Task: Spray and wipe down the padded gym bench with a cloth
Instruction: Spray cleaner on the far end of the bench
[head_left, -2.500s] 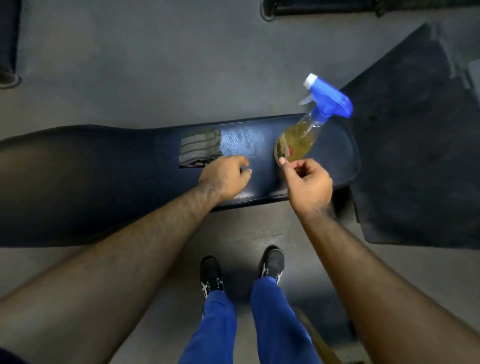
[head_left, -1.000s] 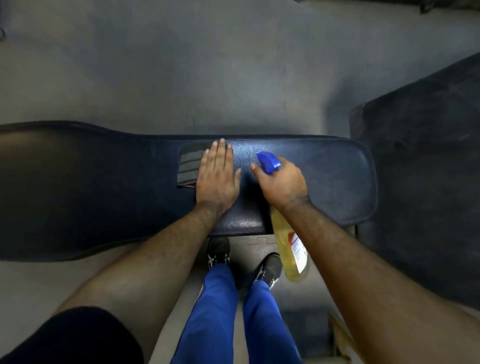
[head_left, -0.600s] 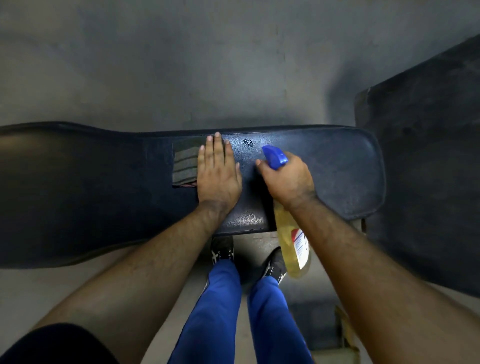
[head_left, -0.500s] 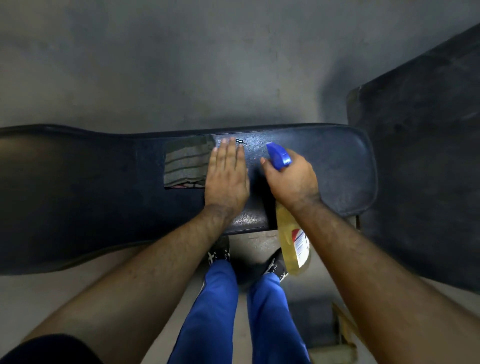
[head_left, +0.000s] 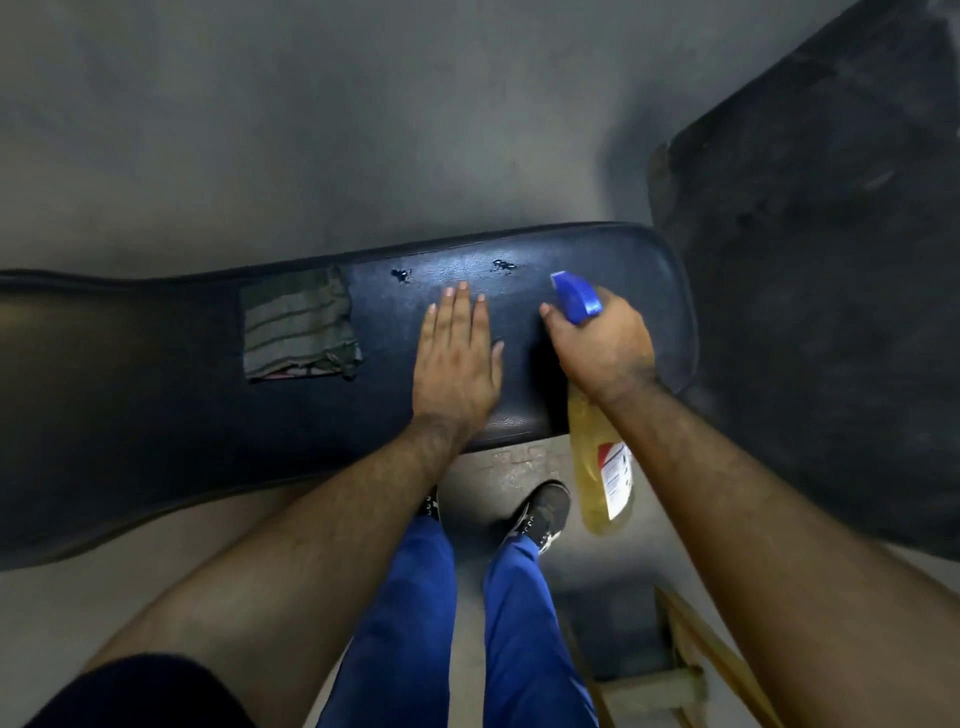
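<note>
A dark padded gym bench (head_left: 166, 415) runs across the view from left to right. A folded grey striped cloth (head_left: 298, 322) lies flat on its pad, a hand's width left of my left hand (head_left: 457, 364), which rests palm down with fingers spread. My right hand (head_left: 602, 343) grips a spray bottle (head_left: 602, 467) of yellow liquid by the neck, its blue nozzle (head_left: 574, 296) pointing away over the pad. Two small wet spots (head_left: 501, 266) show on the pad beyond my fingers.
A black rubber floor mat (head_left: 831, 260) lies right of the bench's rounded end. Grey concrete floor (head_left: 311, 130) stretches beyond the bench. My legs in blue trousers and black shoes (head_left: 540, 512) stand against the near side. A wooden frame (head_left: 691, 670) sits at the lower right.
My right hand picked up the bottle and now holds it nozzle-forward over the pad. My left hand slid right, off the cloth. A second wet spot has appeared on the pad.
</note>
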